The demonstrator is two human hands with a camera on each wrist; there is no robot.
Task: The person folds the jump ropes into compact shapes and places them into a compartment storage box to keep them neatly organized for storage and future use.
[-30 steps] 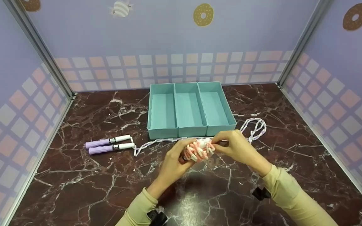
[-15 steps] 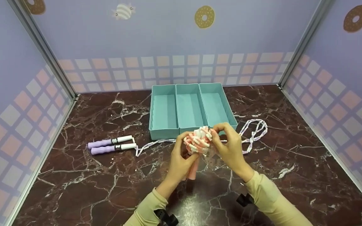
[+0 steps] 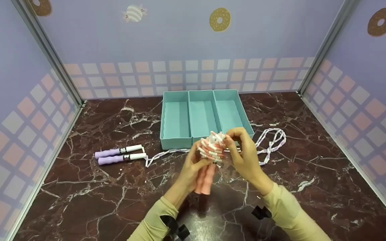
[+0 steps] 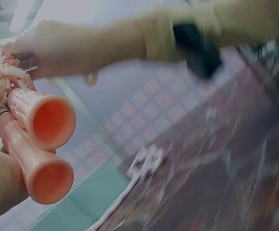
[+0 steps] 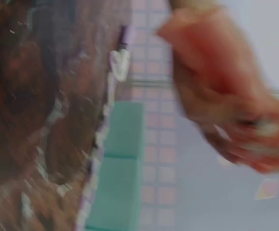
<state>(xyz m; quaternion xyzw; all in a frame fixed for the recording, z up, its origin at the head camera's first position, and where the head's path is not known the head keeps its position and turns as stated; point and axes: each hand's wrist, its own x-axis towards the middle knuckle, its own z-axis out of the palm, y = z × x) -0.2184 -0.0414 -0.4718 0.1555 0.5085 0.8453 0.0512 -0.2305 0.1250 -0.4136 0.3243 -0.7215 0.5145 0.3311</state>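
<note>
A pink-and-white beaded jump rope [image 3: 212, 150] is bundled in coils above the marble-patterned table. My left hand [image 3: 190, 171] grips the bundle from the left, thumb across its front. Two pink handles [image 3: 203, 182] hang below it; in the left wrist view the handles [image 4: 20, 142] point their hollow ends at the camera. At the bundle's upper right, my right hand [image 3: 245, 155] pinches the beaded cord between thumb and fingers. The right wrist view is blurred but shows the pink handles [image 5: 216, 53]. The inner side of the bundle is hidden by my left hand.
Behind the hands stands a teal three-compartment box [image 3: 176, 143]. A purple-and-white jump rope lies in front of it, its handles [image 3: 117, 160] at the left and its looped beaded cord [image 3: 273, 144] at the right. Purple patterned walls [image 3: 186, 43] enclose the table.
The bundle has tilted upright, so the pink handles now show beneath it. Both hands have risen slightly, and the right wrist has swung inward. The purple jump rope lies still.
</note>
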